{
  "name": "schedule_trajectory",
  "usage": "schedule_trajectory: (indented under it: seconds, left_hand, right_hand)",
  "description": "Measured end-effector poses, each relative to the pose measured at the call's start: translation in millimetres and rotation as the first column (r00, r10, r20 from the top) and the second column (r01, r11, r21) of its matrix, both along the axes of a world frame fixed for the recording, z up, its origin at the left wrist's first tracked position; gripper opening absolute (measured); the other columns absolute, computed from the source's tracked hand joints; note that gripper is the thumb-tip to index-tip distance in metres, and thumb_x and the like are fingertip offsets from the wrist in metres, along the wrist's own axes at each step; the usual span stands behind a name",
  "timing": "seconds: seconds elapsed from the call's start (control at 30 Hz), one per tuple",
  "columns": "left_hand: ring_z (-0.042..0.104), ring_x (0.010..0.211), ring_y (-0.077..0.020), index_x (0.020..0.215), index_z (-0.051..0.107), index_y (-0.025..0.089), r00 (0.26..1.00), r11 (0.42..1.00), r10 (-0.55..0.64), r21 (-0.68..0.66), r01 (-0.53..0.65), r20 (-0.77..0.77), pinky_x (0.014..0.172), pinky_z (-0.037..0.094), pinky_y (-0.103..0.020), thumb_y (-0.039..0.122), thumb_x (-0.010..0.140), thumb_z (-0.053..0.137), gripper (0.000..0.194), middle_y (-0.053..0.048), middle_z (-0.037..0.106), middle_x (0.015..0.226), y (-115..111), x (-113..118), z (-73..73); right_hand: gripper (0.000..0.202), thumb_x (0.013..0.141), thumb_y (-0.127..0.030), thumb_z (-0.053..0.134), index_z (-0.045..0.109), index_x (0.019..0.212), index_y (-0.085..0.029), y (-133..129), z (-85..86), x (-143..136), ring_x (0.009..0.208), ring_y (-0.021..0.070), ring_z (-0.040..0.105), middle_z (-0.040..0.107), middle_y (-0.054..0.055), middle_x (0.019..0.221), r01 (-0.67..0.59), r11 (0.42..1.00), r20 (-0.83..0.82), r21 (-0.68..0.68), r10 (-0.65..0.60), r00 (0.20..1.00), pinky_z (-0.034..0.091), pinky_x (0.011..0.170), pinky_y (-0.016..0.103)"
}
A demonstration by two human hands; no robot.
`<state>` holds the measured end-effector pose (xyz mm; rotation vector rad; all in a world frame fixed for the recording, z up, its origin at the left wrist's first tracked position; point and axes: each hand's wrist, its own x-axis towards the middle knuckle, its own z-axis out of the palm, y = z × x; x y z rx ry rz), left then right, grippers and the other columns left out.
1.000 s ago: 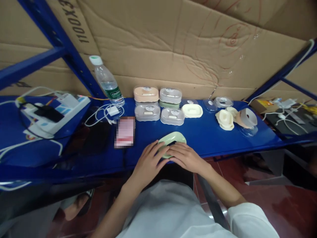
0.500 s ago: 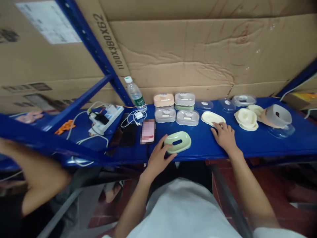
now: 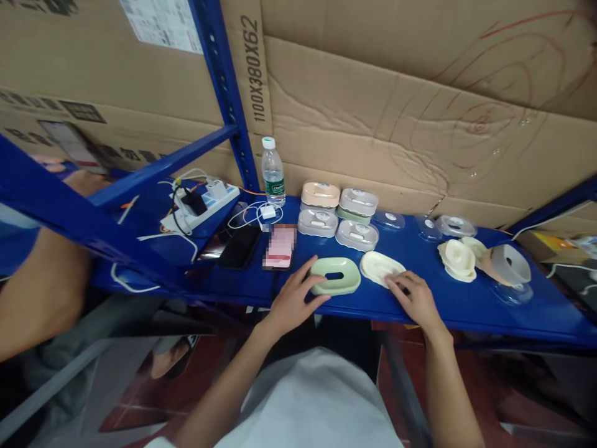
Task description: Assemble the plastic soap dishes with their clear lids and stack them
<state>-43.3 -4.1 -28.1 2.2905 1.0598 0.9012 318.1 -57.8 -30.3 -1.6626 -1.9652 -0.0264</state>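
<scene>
A pale green oval shell with a slot in its middle point(image 3: 347, 287) lies near the front edge of the blue shelf. My left hand point(image 3: 293, 300) curls its thumb and fingers around the shell's left end. Just right of the shell lies a cream oval tray point(image 3: 377, 266), close beside it. The fingers of my right hand point(image 3: 414, 300) are on the tray's right end, thumb and fingertips closed at its rim. Behind both pieces, oval boxes with clear covers point(image 3: 357, 234) stand stacked in two piles, one topped by a peach box point(image 3: 320, 194).
Cream parts point(image 3: 459, 259), a peach and clear piece point(image 3: 510, 264) and clear lids point(image 3: 429, 228) lie to the right. Leftward are a phone point(image 3: 278, 247), a white charger point(image 3: 267, 212), a water bottle point(image 3: 273, 174) and a power strip point(image 3: 212, 205). Another person's arm point(image 3: 41, 280) is at far left.
My right hand has drawn the cream tray left and nearer, up beside the green shell. My left hand stays at the shell's left end. The head view has turned.
</scene>
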Motion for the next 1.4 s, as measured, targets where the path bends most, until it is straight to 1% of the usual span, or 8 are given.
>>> schedule_trajectory:
  seconds: [0.17, 0.37, 0.47, 0.67, 0.77, 0.9, 1.13, 1.4]
  left_hand:
    - [0.036, 0.161, -0.0310, 0.116, 0.068, 0.023, 0.981, 0.986, 0.069, 0.137, -0.095, 0.184, 0.128, 0.040, -0.051, 0.031, 0.105, 0.061, 0.015, -0.012, 0.029, 0.176, 3.3, 1.0, 0.9]
    - [0.039, 0.160, -0.0312, 0.115, 0.067, 0.023, 0.974, 0.983, 0.077, 0.150, -0.111, 0.213, 0.127, 0.040, -0.052, 0.030, 0.105, 0.061, 0.014, -0.012, 0.028, 0.177, 1.6, 0.4, 0.0]
    - [0.036, 0.161, -0.0311, 0.123, 0.067, 0.025, 0.992, 0.995, 0.027, 0.088, -0.038, 0.120, 0.127, 0.040, -0.050, 0.034, 0.106, 0.060, 0.021, -0.011, 0.025, 0.178, 5.1, 2.0, 0.2]
    - [0.031, 0.162, -0.0365, 0.137, 0.067, 0.029, 0.993, 0.997, -0.074, -0.015, 0.073, -0.092, 0.127, 0.038, -0.056, 0.038, 0.106, 0.059, 0.033, -0.011, 0.018, 0.180, 17.8, 16.6, 6.5]
    - [0.035, 0.160, -0.0378, 0.135, 0.068, 0.028, 0.992, 0.999, -0.050, 0.015, 0.052, -0.113, 0.126, 0.039, -0.057, 0.038, 0.105, 0.061, 0.033, -0.011, 0.019, 0.180, 15.2, 25.2, 5.6]
    - [0.032, 0.162, -0.0357, 0.136, 0.066, 0.028, 0.996, 0.999, -0.048, 0.005, 0.049, -0.071, 0.127, 0.041, -0.053, 0.034, 0.098, 0.072, 0.038, -0.009, 0.015, 0.180, 8.7, 26.3, 3.6]
    - [0.034, 0.162, -0.0339, 0.131, 0.062, 0.024, 0.994, 0.986, -0.110, -0.131, 0.107, -0.017, 0.129, 0.040, -0.048, 0.035, 0.088, 0.081, 0.048, -0.010, 0.013, 0.181, 9.1, 20.7, 8.5]
    - [0.045, 0.156, -0.0300, 0.130, 0.067, 0.030, 0.987, 0.977, -0.154, -0.140, 0.160, 0.053, 0.128, 0.042, -0.045, 0.039, 0.089, 0.083, 0.045, -0.007, 0.038, 0.171, 13.8, 13.8, 3.6]
  right_hand:
    - [0.035, 0.109, -0.044, 0.055, 0.073, 0.134, -0.028, 5.8, 5.0, -50.6, 0.119, 0.0303, 0.068, 0.074, 0.010, 0.126, -0.133, 0.991, -0.032, 0.002, 0.133, 0.991, 0.053, 0.105, 0.052]
    - [0.029, 0.109, -0.041, 0.053, 0.076, 0.121, -0.028, 9.5, 3.0, -52.0, 0.125, 0.0301, 0.065, 0.069, 0.011, 0.131, -0.085, 0.996, -0.163, -0.001, 0.084, 0.983, 0.054, 0.112, 0.053]
    - [0.034, 0.109, -0.043, 0.051, 0.068, 0.137, -0.034, 6.3, 4.3, -51.3, 0.137, 0.0293, 0.061, 0.058, 0.009, 0.152, -0.189, 0.979, -0.222, -0.069, 0.170, 0.960, 0.051, 0.118, 0.051]
    - [0.063, 0.109, -0.049, 0.051, 0.030, 0.168, -0.039, 3.2, 9.8, -55.7, 0.145, 0.0302, 0.058, 0.028, 0.009, 0.177, -0.192, 0.969, -0.301, -0.154, 0.139, 0.943, 0.048, 0.122, 0.052]
    - [0.064, 0.108, -0.053, 0.052, 0.034, 0.168, -0.039, 5.1, 8.1, -57.0, 0.158, 0.0332, 0.040, 0.039, 0.009, 0.173, -0.207, 0.952, -0.131, -0.225, 0.181, 0.975, 0.040, 0.126, 0.058]
    - [0.059, 0.109, -0.050, 0.050, 0.038, 0.166, -0.039, 5.5, 3.4, -55.1, 0.153, 0.0308, 0.048, 0.054, 0.008, 0.162, -0.196, 0.961, -0.102, -0.197, 0.179, 0.979, 0.042, 0.125, 0.057]
    - [0.058, 0.107, -0.053, 0.055, 0.043, 0.163, -0.042, 0.3, 7.5, -51.4, 0.157, 0.0303, 0.042, 0.046, 0.004, 0.169, -0.239, 0.948, -0.157, -0.212, 0.208, 0.965, 0.042, 0.126, 0.053]
    - [0.062, 0.107, -0.049, 0.058, 0.040, 0.165, -0.040, 3.9, 2.3, -45.9, 0.157, 0.0317, 0.043, 0.048, 0.005, 0.168, -0.273, 0.943, -0.190, -0.193, 0.237, 0.953, 0.041, 0.126, 0.059]
